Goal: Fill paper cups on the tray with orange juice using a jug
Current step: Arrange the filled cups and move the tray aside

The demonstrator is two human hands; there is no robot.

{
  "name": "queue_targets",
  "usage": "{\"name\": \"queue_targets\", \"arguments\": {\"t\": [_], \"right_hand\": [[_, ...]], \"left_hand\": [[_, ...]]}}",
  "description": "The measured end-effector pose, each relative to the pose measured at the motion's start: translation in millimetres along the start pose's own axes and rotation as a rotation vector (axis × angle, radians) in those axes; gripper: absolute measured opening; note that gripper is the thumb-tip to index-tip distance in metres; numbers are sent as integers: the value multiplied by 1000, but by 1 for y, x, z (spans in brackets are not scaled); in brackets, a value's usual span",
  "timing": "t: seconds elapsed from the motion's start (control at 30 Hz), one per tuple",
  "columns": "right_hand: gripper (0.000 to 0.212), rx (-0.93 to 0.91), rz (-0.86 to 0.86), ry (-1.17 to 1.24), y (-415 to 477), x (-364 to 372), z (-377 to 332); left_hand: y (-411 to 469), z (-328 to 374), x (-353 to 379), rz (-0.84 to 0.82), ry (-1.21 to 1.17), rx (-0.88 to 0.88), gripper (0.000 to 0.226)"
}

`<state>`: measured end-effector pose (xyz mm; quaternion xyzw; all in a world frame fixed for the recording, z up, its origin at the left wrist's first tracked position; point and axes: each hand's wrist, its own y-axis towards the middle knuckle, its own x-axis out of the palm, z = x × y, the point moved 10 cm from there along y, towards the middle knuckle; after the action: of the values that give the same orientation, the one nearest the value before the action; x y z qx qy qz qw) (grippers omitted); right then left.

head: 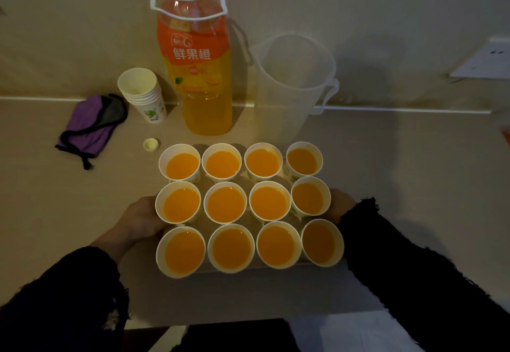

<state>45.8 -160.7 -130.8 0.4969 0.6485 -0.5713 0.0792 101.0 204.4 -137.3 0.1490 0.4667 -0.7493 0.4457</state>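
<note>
Several white paper cups [226, 204] stand in three rows on a pale tray [204, 268], each holding orange juice. My left hand [140, 216] grips the tray's left side, its fingers hidden behind the cups. At the tray's right side my right hand [340, 204] holds on, mostly covered by a cup and my dark sleeve. The translucent plastic jug [292, 84] stands empty behind the tray, at the back right. Beside it on the left is an uncapped orange juice bottle [198, 75], partly full.
A stack of unused paper cups [143, 95] stands left of the bottle, with the bottle cap [151, 144] lying in front of it. A purple cloth pouch [91, 128] lies at the left. The wall runs close behind, with an outlet [491, 59] at the right.
</note>
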Motion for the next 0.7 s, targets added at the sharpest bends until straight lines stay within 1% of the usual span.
{"name": "queue_targets", "arguments": {"t": [0.13,0.23,0.27,0.33,0.4,0.47,0.57,0.63,0.7], "right_hand": [[17,6,33,52,-1,-4,7],[24,47,11,101,-2,-11,23],[25,72,13,125,-3,-16,30],[20,116,56,171,-6,-28,43],[11,149,143,223,-13,-41,50],[10,163,276,280,-24,-56,53],[7,119,538,212,-62,-85,36],[5,11,702,167,-95,-97,8],[7,-179,748,144,-122,-91,-35]], "left_hand": [[-3,0,0,7,-71,-21,44],[-7,1,1,13,-107,-38,33],[-8,2,1,14,-106,-40,32],[-10,3,-1,6,-91,-43,36],[-12,6,-1,-12,-83,-46,36],[-13,7,-1,-19,-98,-58,31],[-12,7,0,-11,-94,-59,16],[-13,6,0,-2,-98,-69,15],[-13,4,1,-5,-103,-81,18]]}}
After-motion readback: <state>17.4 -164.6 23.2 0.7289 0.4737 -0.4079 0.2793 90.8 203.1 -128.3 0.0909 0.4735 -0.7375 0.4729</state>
